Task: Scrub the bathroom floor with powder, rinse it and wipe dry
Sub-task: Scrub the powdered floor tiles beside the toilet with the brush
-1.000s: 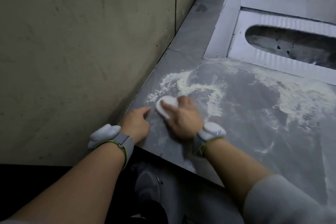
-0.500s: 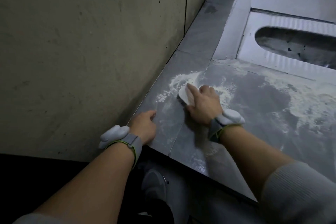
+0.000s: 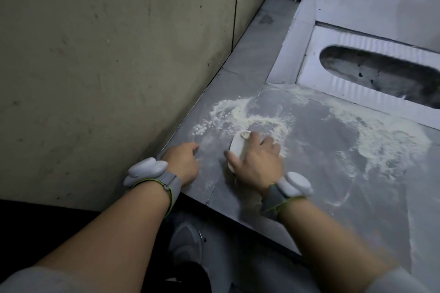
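Head | right hand [image 3: 256,164] grips scrubber [image 3: 238,147] | left hand [image 3: 184,162] loosely curled, empty

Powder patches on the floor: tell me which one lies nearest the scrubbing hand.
The curled patch by the wall, just beyond the right hand and its white scrubber. The wider patch lies off toward the squat toilet.
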`<state>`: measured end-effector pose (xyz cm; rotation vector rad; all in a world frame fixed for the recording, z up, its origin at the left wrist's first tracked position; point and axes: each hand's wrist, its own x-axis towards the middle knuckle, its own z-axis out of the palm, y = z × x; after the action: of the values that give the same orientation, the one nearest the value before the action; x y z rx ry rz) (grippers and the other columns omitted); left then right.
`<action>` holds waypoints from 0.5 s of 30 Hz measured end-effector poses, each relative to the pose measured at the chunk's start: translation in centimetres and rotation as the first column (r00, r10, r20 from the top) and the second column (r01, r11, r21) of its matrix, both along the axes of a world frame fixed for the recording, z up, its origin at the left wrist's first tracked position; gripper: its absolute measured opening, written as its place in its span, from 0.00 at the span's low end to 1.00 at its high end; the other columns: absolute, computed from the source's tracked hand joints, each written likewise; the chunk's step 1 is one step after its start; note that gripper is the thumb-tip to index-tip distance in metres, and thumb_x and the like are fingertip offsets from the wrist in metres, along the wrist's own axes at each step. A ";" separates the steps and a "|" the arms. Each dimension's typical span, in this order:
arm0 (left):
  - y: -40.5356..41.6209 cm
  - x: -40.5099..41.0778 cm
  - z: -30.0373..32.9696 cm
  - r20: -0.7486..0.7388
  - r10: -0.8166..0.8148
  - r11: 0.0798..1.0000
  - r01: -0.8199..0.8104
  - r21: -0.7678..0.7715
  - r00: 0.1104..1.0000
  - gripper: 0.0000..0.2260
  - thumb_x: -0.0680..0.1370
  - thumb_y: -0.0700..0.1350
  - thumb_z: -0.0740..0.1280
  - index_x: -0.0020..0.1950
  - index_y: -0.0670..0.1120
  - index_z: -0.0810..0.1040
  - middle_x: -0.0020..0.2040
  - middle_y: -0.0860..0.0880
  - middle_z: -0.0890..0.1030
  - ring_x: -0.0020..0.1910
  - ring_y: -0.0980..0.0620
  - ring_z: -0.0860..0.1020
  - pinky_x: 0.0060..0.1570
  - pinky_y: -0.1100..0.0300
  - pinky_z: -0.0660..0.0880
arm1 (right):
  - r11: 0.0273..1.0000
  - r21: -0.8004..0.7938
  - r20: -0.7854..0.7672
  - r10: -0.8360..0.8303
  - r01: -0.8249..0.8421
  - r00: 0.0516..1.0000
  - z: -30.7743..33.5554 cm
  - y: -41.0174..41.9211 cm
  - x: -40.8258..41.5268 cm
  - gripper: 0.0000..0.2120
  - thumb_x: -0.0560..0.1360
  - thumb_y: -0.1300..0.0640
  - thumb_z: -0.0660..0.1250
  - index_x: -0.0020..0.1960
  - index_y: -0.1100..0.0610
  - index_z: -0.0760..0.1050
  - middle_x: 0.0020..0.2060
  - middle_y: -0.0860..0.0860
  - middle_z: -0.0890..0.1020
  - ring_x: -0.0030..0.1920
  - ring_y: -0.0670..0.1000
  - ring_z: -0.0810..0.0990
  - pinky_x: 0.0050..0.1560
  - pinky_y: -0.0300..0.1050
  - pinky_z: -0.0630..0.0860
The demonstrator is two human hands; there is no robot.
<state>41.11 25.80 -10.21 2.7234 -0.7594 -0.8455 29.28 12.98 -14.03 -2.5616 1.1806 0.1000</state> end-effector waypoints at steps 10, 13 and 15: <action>0.5 0.0 0.4 0.015 -0.016 1.000 0.015 0.010 1.000 0.21 0.78 0.41 0.61 0.71 0.50 0.70 0.70 0.48 0.73 0.68 0.46 0.71 0.64 0.60 0.67 | 0.905 -0.034 0.222 0.422 -0.425 0.879 -0.8 -0.2 -0.3 0.32 0.66 0.55 0.67 0.68 0.47 0.64 0.61 0.54 0.70 0.59 0.58 0.67 0.56 0.52 0.65; 0.7 0.2 0.2 -0.005 -0.020 1.000 0.020 0.021 1.000 0.22 0.78 0.41 0.62 0.72 0.49 0.69 0.71 0.48 0.72 0.69 0.47 0.70 0.66 0.60 0.65 | 0.795 -0.033 0.263 0.592 -0.606 0.762 -1.4 2.5 -1.9 0.27 0.69 0.49 0.65 0.68 0.44 0.67 0.60 0.56 0.71 0.57 0.58 0.68 0.55 0.53 0.67; 0.7 0.2 0.1 -0.011 -0.028 0.999 0.029 0.037 1.000 0.22 0.78 0.42 0.63 0.72 0.50 0.68 0.71 0.49 0.72 0.69 0.48 0.70 0.67 0.60 0.65 | 0.785 -0.068 0.281 0.608 -0.616 0.743 -2.2 4.1 -1.5 0.23 0.72 0.44 0.64 0.67 0.44 0.68 0.59 0.56 0.72 0.55 0.58 0.69 0.53 0.54 0.68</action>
<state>41.32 26.49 -10.16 2.7447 -0.7900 -0.8875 27.75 17.08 -16.21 -2.7101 0.1897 -0.1098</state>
